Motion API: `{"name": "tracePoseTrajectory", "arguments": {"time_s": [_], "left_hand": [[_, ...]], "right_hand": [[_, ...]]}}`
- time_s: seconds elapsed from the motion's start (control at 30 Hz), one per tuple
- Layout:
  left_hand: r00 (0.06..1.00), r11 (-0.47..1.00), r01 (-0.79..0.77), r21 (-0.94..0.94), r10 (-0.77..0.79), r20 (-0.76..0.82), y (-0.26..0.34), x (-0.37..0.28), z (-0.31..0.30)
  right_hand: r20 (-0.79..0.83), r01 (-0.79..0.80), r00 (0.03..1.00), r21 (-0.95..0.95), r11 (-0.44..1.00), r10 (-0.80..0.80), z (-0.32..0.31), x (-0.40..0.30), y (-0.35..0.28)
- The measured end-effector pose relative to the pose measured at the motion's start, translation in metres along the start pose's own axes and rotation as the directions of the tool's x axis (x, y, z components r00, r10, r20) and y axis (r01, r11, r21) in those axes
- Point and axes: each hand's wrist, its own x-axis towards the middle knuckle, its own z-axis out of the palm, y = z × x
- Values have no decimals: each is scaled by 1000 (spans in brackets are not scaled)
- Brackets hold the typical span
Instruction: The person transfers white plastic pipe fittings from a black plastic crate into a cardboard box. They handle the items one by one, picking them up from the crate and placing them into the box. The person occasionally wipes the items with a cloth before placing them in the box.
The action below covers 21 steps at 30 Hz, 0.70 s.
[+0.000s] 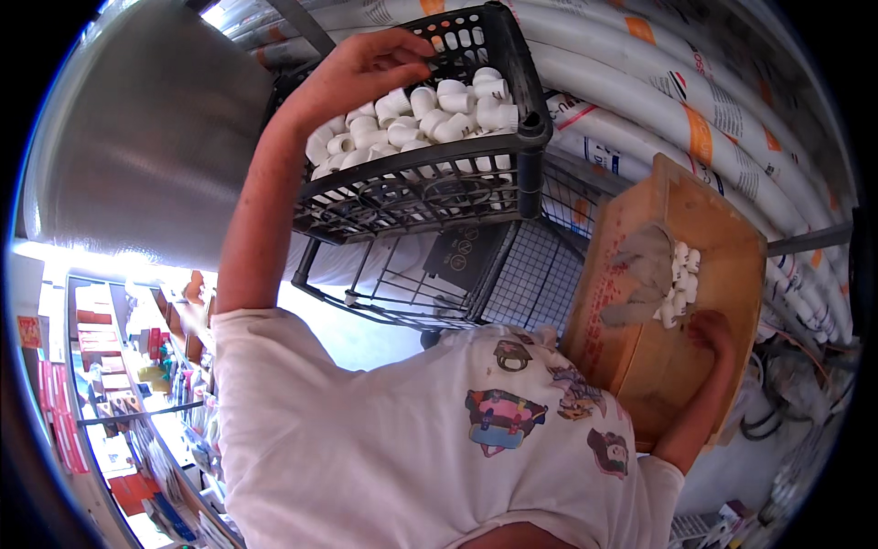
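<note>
My left hand point(384, 65) hovers over a black plastic crate point(531, 123), its thumb and fingers apart with nothing seen between them. White plastic pipe elbows point(425, 123) are heaped inside this crate. On the right, my right hand point(710, 333) reaches into a cardboard box point(713, 213). It is close to a small cluster of white pipe fittings point(679, 285); shadow and blur hide whether its fingers hold one. Grey work gloves point(645, 267) hang over the box's near side, beside the fittings.
Long white plastic pipes point(638, 89) lie stacked behind the crate and box. A wire-mesh cart point(535, 274) stands below the crate, with a dark box point(466, 254) in it. A large silver-grey roll point(144, 137) is at the left, above stocked shelves point(123, 412).
</note>
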Motion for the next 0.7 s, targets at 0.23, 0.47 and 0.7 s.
{"name": "tracePoseTrajectory", "arguments": {"time_s": [0.23,0.47,0.7], "left_hand": [[874,782,259,567,-439,207,-125,-27,-25],[814,722,337,604,-546,198,-163,-43,-18],[758,709,293,641,-581,296,-167,-42,-18]], "right_hand": [[-60,15,998,-39,999,-17,-6,14,21],[-65,48,996,-80,996,-53,-5,18,32],[-60,22,998,-107,994,-29,-3,11,15]]}}
